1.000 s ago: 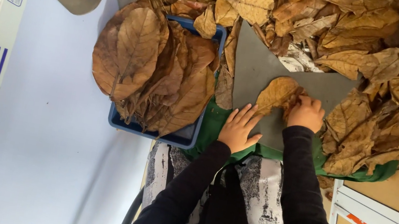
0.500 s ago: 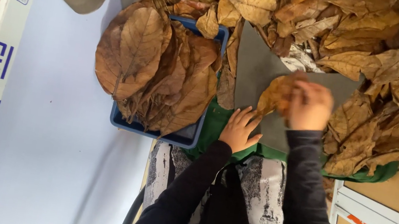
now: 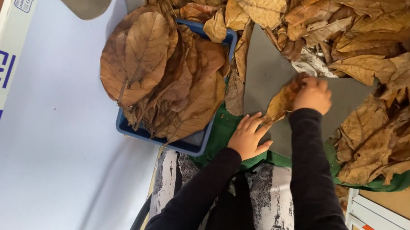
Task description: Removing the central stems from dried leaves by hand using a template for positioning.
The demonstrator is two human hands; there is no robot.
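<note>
In the head view, the right hand [image 3: 314, 94] is curled shut around the top edge of 1 dry brown leaf [image 3: 281, 101], fingers folded over it so the fingertips themselves cannot be seen. The leaf hangs tilted over a grey board [image 3: 264, 64], its lower tip reaching toward the left hand [image 3: 248, 135]. That left hand lies palm down with its fingers spread and slightly apart, resting on the lower edge of the grey board where it meets a green cloth [image 3: 225, 130]; its fingertips are at the leaf's lower tip, but contact cannot be told. It grips nothing.

Just to the left stands a blue tray [image 3: 194, 145] filled with a stack of large flat leaves [image 3: 159, 73] that overhang its rim and hide most of it. A loose heap of crumpled leaves [image 3: 354, 34] rings the board at the top and right, running out of view at the upper edge and covering most of the green cloth. Both black sleeves [image 3: 312, 173] run down to the lower edge, where the person's body is cut off. A white sheet [image 3: 42, 148] covers the left side.
</note>
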